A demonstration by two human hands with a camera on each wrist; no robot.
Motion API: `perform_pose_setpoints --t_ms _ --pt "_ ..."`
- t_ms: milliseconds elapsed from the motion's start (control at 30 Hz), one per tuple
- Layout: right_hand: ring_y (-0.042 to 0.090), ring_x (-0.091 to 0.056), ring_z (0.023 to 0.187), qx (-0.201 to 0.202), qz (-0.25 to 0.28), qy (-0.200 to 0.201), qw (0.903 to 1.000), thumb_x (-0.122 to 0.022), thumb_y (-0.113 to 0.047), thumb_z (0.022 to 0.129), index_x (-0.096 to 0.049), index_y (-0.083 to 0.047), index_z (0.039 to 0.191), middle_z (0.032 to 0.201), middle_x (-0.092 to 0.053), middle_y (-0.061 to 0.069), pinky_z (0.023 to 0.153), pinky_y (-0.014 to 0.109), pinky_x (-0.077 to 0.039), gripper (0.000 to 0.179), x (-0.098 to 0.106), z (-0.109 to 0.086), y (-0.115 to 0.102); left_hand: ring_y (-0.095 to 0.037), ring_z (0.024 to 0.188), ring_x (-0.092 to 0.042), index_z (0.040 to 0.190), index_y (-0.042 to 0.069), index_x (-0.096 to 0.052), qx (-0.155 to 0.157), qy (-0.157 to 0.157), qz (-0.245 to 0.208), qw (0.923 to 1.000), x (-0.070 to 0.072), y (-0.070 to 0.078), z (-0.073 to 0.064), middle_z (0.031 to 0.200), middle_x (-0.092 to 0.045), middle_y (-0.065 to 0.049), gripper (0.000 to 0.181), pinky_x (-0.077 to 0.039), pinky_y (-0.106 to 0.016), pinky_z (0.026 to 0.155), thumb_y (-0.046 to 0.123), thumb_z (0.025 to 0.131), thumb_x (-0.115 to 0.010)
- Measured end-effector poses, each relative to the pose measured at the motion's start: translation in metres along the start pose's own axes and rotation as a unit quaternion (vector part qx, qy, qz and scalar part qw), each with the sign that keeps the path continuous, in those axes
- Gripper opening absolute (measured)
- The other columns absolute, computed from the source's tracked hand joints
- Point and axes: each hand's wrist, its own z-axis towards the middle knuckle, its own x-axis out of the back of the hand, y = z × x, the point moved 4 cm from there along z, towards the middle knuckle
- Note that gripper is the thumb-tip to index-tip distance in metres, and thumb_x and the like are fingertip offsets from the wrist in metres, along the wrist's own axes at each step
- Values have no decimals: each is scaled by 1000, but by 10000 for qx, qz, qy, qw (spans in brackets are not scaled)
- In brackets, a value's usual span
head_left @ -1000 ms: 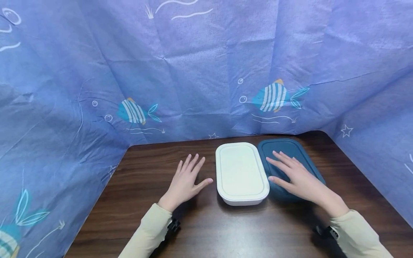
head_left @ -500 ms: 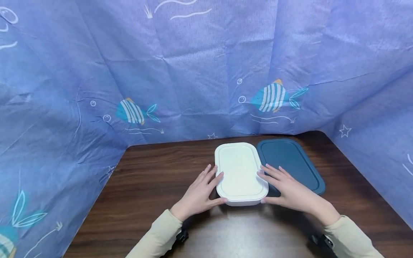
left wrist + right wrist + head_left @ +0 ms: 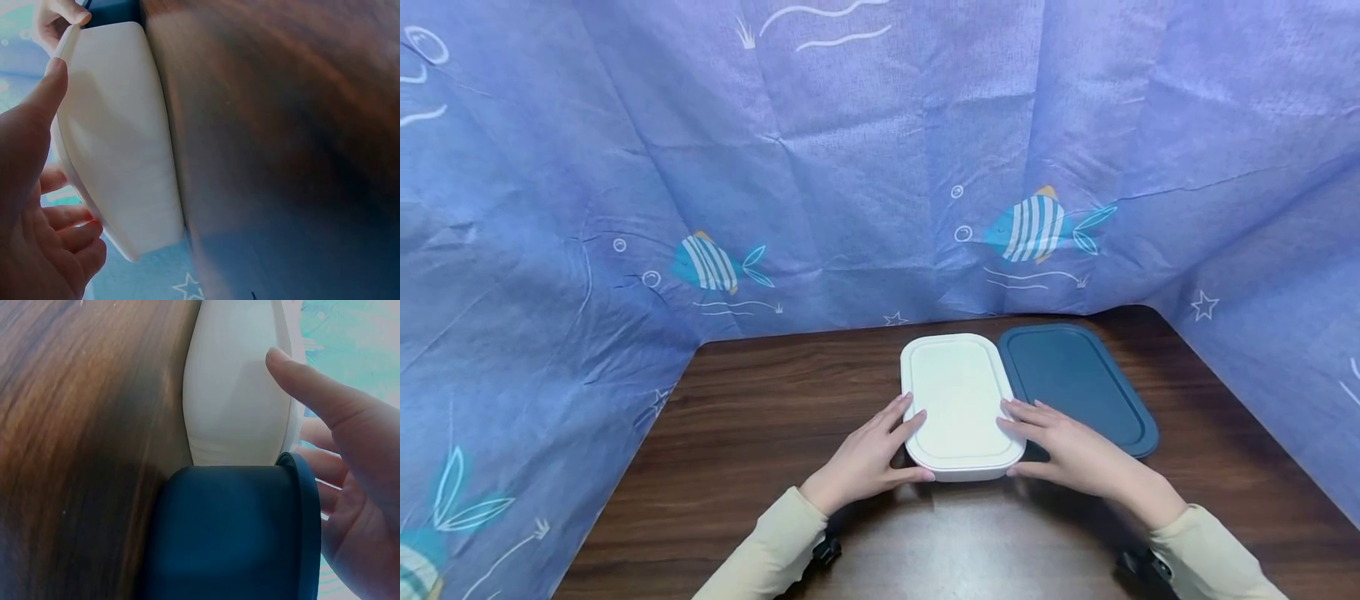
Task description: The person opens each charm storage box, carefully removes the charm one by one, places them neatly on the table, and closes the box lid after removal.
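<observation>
Plausibly the white box (image 3: 125, 140) is at risk through its lid (image 3: 961, 396): if I lifted by the rim alone, the lid could come away; uneven pull could tip it. Box flat on the counter (image 3: 775, 400), between my hands: left hand (image 3: 868, 458) at its near left corner, right hand (image 3: 1067, 450) at the near right. Both spread wide, fingertips at the rim. Blue box (image 3: 1078, 387) just beside, rightward; my right hand could nudge it.
</observation>
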Motion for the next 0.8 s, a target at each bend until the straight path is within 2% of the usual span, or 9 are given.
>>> perform_pose_setpoints --t_ms 267,467,800 --pt "37 -55 130 71 116 -131 9998 -78 -45 85 -69 -6 129 137 -64 8 103 57 -44 60 3 2 -2 -26 150 -27 154 17 -43 -25 21 31 10000 3 0 0 163 -29 -16 87 -43 -44 110 73 89 -55" --pt "32 -59 126 66 77 -145 9998 -77 -46 87 -71 -9 128 131 -67 3 96 51 -52 55 5 4 -1 -26 148 -32 153 17 -46 -38 58 89 9999 8 -1 2 161 -32 -16 85 -45 -44 107 72 88 -57" --pt "28 -62 122 131 75 -82 9999 -81 -38 85 -74 -11 124 129 -68 3 92 48 -54 48 8 2 -5 -28 146 -36 153 19 -46 31 3 -23 10000 9 0 -1 162 -32 -14 85 -49 -45 103 73 89 -54"
